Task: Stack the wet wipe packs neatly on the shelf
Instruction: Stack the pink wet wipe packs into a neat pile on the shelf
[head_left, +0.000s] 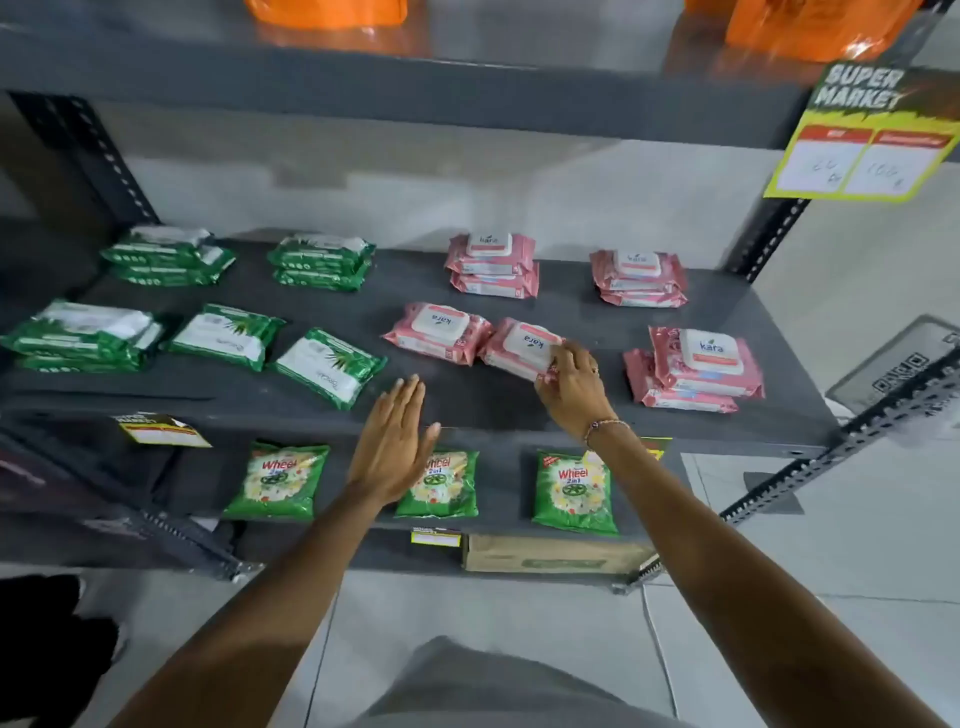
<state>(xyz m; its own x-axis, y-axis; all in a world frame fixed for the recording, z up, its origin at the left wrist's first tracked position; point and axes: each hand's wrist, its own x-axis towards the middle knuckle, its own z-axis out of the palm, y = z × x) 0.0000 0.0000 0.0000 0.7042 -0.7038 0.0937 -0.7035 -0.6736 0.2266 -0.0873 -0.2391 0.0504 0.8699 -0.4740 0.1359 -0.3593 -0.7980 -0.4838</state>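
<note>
On the dark grey shelf (519, 405) lie pink and green wet wipe packs. My right hand (571, 382) grips the near right corner of a single pink pack (517, 345) lying askew at the shelf's middle. Another single pink pack (439, 332) lies just left of it. Pink stacks stand at the back middle (491, 265), back right (639, 278) and front right (698, 369). Green stacks sit at the back left (166, 254), back centre-left (322, 260) and far left (83, 335). Two single green packs (223, 335) (330, 366) lie tilted. My left hand (392, 441) hovers flat and empty above the shelf's front edge.
Three green detergent pouches (278, 480) lie on the lower shelf, with a cardboard box (556, 553) below them. A yellow price sign (862, 135) hangs at the upper right. Orange bags (800, 21) sit on the top shelf. Perforated metal posts (769, 234) frame the shelving.
</note>
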